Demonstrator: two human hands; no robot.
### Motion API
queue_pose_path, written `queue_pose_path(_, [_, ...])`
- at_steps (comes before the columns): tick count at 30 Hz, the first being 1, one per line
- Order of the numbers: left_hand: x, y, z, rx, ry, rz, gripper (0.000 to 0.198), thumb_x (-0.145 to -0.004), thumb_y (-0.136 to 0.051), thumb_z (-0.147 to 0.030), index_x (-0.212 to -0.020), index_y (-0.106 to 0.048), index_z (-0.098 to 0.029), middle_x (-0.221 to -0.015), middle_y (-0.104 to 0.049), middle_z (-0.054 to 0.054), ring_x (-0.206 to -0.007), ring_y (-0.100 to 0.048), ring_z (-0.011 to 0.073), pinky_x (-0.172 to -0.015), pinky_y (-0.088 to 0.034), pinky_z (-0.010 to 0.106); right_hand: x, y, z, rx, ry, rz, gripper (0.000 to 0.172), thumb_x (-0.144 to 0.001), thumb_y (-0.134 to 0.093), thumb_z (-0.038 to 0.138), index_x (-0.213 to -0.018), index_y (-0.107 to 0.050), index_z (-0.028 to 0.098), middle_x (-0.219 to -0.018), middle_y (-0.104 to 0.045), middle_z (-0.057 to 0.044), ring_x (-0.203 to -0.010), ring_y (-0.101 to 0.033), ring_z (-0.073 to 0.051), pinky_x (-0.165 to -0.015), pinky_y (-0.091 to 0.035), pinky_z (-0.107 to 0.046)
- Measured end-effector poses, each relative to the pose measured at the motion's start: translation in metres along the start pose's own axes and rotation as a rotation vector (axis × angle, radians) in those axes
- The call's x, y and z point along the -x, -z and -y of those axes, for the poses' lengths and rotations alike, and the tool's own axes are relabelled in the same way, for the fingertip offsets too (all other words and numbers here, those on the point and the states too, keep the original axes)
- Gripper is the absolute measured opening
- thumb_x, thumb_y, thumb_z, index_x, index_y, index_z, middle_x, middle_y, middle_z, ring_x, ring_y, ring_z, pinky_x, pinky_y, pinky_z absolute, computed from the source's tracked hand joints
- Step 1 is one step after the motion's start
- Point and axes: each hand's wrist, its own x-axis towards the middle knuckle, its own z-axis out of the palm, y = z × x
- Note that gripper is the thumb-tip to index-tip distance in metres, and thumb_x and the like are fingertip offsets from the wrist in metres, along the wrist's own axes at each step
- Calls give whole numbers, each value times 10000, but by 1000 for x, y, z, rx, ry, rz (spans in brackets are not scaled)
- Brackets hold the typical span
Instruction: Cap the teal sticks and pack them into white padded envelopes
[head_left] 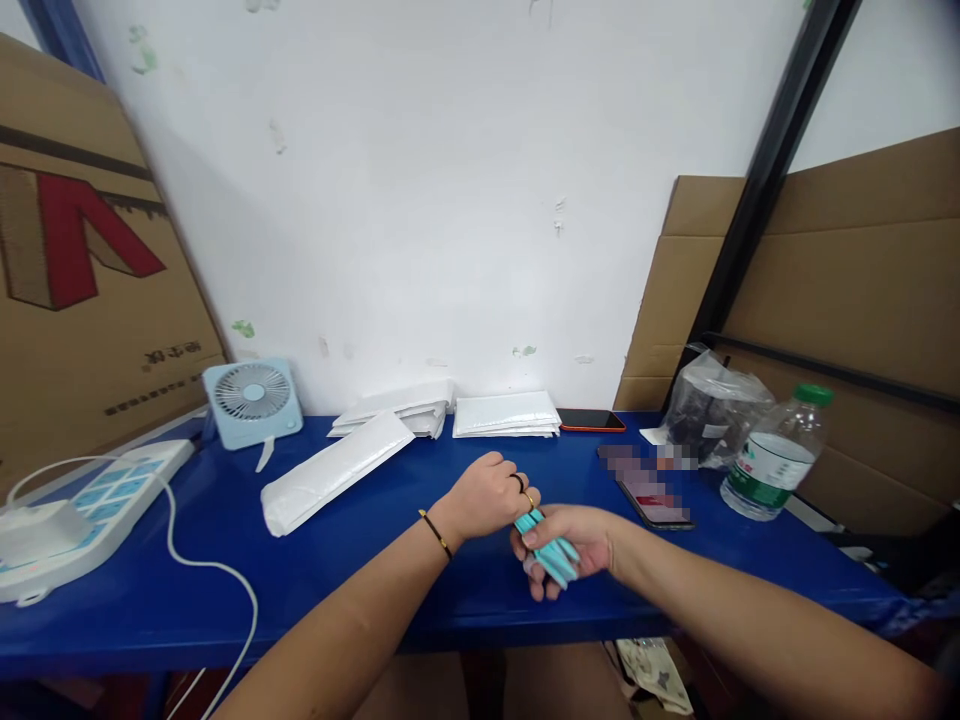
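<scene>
Several slim turquoise sticks (556, 562) lie bunched in my right hand (581, 535), its thumb across them and its fingers curled underneath. My left hand (491, 497), with rings and a dark bracelet, is closed at the upper left end of the bunch, touching it. The exact grip of the left fingertips is hidden behind the back of that hand. Both hands meet above the front part of the blue table (360, 570). Beyond them to the left lies a long white padded envelope (337, 470).
White envelope stacks (506, 412) and an orange-edged phone (592, 420) lie along the wall. A light-blue fan (253, 400) and a power strip (112, 510) are left. On the right are another phone (652, 490), a bagged cup (709, 410) and a water bottle (776, 460).
</scene>
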Motion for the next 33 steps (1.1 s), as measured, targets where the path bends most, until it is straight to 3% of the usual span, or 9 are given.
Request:
queue_pose_path(3, [10, 4, 5, 31, 30, -10, 261, -908, -329, -214, -949, -585, -245, -850, -629, 41, -833, -528, 159, -809, -327, 333, -7, -9, -12, -245, 59, 25, 291, -711, -622, 372, -691, -411, 172, -520, -446, 71, -368, -398, -44, -385, -328, -169])
queue_pose_path(10, [77, -16, 68, -189, 1182, -143, 915, -618, -672, -169, -1401, -202, -223, -1439, -250, 162, -1333, -96, 383, -1023, -120, 569, 13, -4, -8, -130, 137, -353, 312, -713, -662, 370, -716, -414, 180, -506, -436, 74, -356, -342, -35, -357, -273, -164])
queue_pose_path(15, [125, -13, 110, 90, 1457, -124, 361, -752, -496, -166, -1097, -600, -184, -974, -654, 170, -1020, -560, 345, -896, -351, 546, 25, -4, -4, 43, 261, -412, 336, -713, -653, 418, -670, -434, 166, -495, -444, 62, -356, -381, -46, -360, -295, -179])
queue_pose_path(17, [125, 1, 113, 217, 1486, -389, 321, -791, -480, -257, -1082, -593, -182, -893, -663, 147, -903, -611, 306, -821, -434, 491, 28, -7, 0, 145, 326, -450, 356, -717, -643, 440, -631, -446, 156, -471, -436, 58, -356, -392, -49, -369, -313, -185])
queue_pose_path(21, [97, 24, 96, 841, 1303, -1270, 441, -796, -499, -266, -1219, -399, -189, -865, -643, 55, -785, -629, 159, -764, -507, 341, 39, -13, 12, 248, 408, -468, 361, -716, -637, 440, -598, -458, 149, -470, -441, 53, -353, -385, -44, -374, -326, -192])
queue_pose_path(23, [83, 23, 81, 1109, 1279, -1427, 479, -766, -529, -198, -1218, -372, -196, -870, -628, 37, -763, -625, 125, -756, -515, 314, 45, -13, 16, 273, 421, -475, 351, -716, -635, 433, -604, -461, 150, -477, -447, 52, -359, -387, -44, -379, -325, -192])
queue_pose_path(27, [78, -5, 51, 1261, 1460, -1262, 660, -751, -502, -138, -1335, -199, -197, -1032, -599, 110, -869, -628, 167, -789, -511, 369, 53, -8, 9, 330, 376, -509, 365, -715, -626, 444, -587, -446, 153, -480, -446, 50, -371, -395, -48, -385, -326, -192])
queue_pose_path(30, [91, -18, 33, 885, 1427, -934, 938, -686, -523, -92, -1400, 72, -212, -1367, -345, 177, -1209, -434, 255, -956, -405, 431, 57, 0, -4, 386, 317, -526, 358, -723, -606, 460, -614, -455, 155, -492, -454, 48, -371, -403, -52, -377, -318, -188])
queue_pose_path(33, [99, -8, 26, 447, 1097, -414, 985, -595, -552, -36, -1418, -60, -262, -1497, -49, 83, -1360, -47, 306, -1085, -181, 473, 59, 6, -14, 474, 253, -549, 343, -737, -584, 470, -658, -459, 161, -506, -462, 48, -376, -409, -55, -381, -322, -183])
